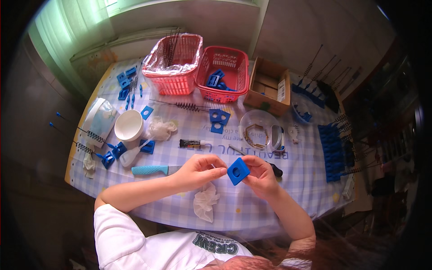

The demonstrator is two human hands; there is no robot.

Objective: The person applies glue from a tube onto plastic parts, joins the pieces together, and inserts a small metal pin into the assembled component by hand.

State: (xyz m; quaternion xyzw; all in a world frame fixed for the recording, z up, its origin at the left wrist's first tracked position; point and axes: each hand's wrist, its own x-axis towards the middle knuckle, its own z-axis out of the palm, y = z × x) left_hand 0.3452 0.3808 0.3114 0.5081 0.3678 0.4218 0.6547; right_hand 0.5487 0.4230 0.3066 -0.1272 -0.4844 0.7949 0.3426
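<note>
My right hand (262, 176) grips a blue square plastic plate (240, 164) with a round hole, tilted above the table's near side. My left hand (201, 171) is pinched close to the plate's left corner; what its fingertips hold, if anything, is too small to make out. A knife with a turquoise handle (150, 170) lies beneath my left wrist. Behind my right hand, a black handle (276, 170) shows partly, and a thin grey rod (237, 150) lies farther off. A black and white tube (192, 144) rests beyond my left hand. Crumpled tissue (206, 203) lies nearer to me.
Two red baskets (222, 95) and a cardboard box (284, 92) stand at the back. A white bowl (129, 126), a white plastic scoop (129, 157) and blue parts (119, 149) sit left. Right are a clear round container (246, 118) and a blue rack (330, 155) with wire springs.
</note>
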